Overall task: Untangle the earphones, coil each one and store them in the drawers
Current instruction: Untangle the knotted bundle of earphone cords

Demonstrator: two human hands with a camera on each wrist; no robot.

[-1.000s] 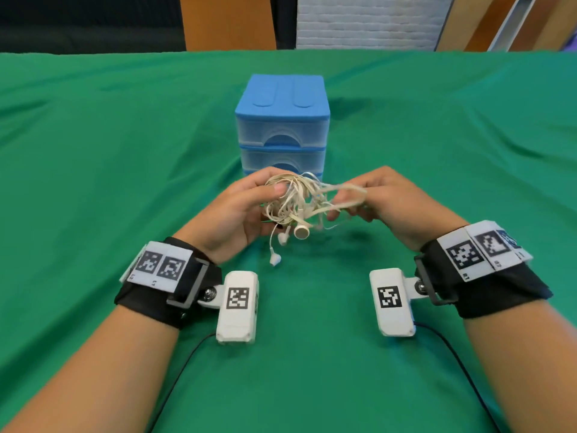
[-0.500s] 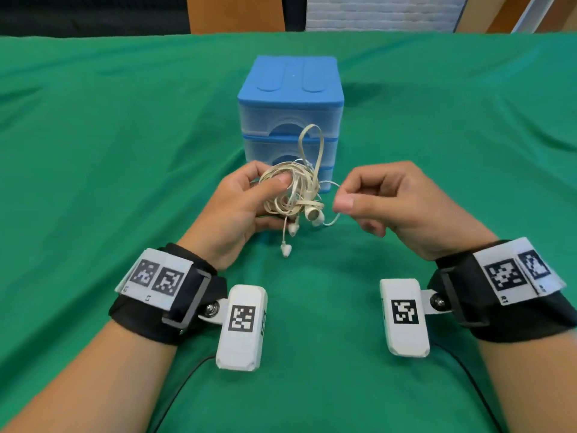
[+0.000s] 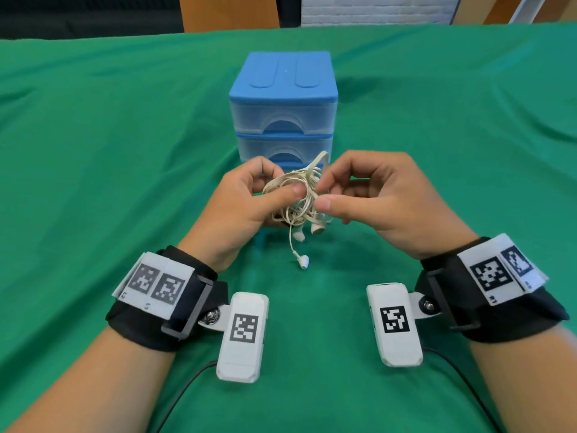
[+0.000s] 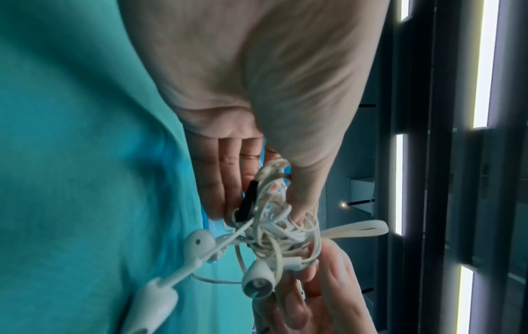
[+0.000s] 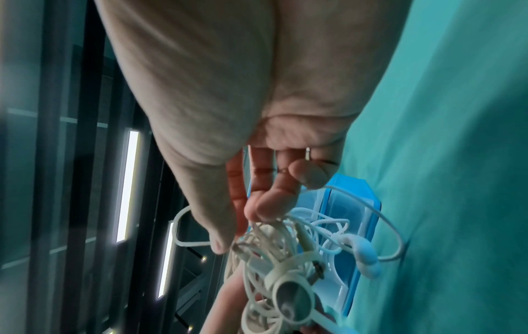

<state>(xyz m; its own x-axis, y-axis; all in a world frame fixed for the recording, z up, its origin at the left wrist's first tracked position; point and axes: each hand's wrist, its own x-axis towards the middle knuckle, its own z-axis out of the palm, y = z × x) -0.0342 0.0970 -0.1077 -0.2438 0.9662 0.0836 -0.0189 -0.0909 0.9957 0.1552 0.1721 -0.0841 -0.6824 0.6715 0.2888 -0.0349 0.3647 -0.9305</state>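
A tangle of white earphones (image 3: 296,198) hangs in the air just in front of the blue drawer unit (image 3: 282,98). My left hand (image 3: 285,182) grips the tangle, thumb pressed on top. My right hand (image 3: 321,192) pinches cords on its right side between thumb and forefinger. One earbud (image 3: 303,261) dangles low on a thin cord, and two more (image 3: 318,228) hang under the knot. The left wrist view shows the tangle (image 4: 280,235) between my left hand's (image 4: 265,198) thumb and fingers. In the right wrist view my right hand (image 5: 240,228) meets the cords (image 5: 271,259). All visible drawers are closed.
A green cloth (image 3: 125,151) covers the whole table. The drawer unit stands centre, a short way beyond my hands. Black cables (image 3: 184,392) trail from the wrist cameras toward the near edge. Wooden furniture (image 3: 228,10) stands beyond the far edge.
My right hand first pulled away to the right, then came back and took hold of the tangle again. The tall cord loop above the knot has dropped lower.
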